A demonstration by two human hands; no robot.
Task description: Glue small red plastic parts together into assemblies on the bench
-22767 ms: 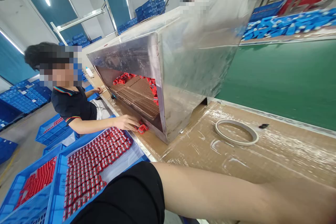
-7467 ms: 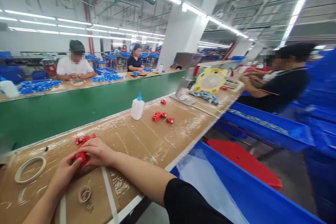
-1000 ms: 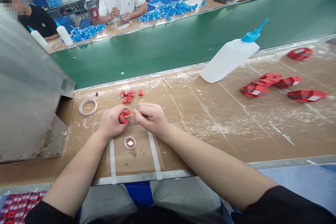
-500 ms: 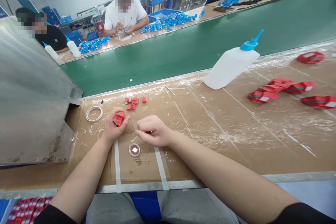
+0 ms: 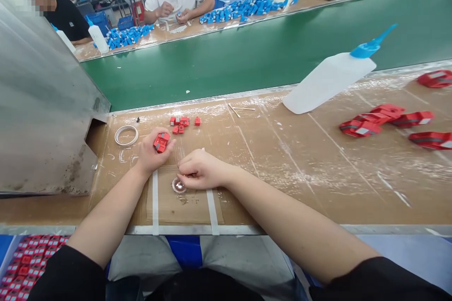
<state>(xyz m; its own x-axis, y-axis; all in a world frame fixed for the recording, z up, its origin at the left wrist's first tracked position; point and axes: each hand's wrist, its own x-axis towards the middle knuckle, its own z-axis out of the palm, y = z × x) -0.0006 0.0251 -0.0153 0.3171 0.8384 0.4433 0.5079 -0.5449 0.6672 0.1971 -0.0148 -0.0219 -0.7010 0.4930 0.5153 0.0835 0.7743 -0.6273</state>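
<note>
Red boxy plastic-looking piece, likely light, stiff, best side-gripped, is cupped by left hand; four o'clock, right hand pinched, contents unclear.

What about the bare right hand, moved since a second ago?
Yes: the right hand moved toward the small, round, clear-rimmed dish, lower in view relative to it, now overlapping its rim.

The worker in front of me has on a black top, its loose, short sleeves the same black right down to the plain hems. From there the forearms are bare — wrists too — and the hands are likewise uncovered, left and right alike.
</note>
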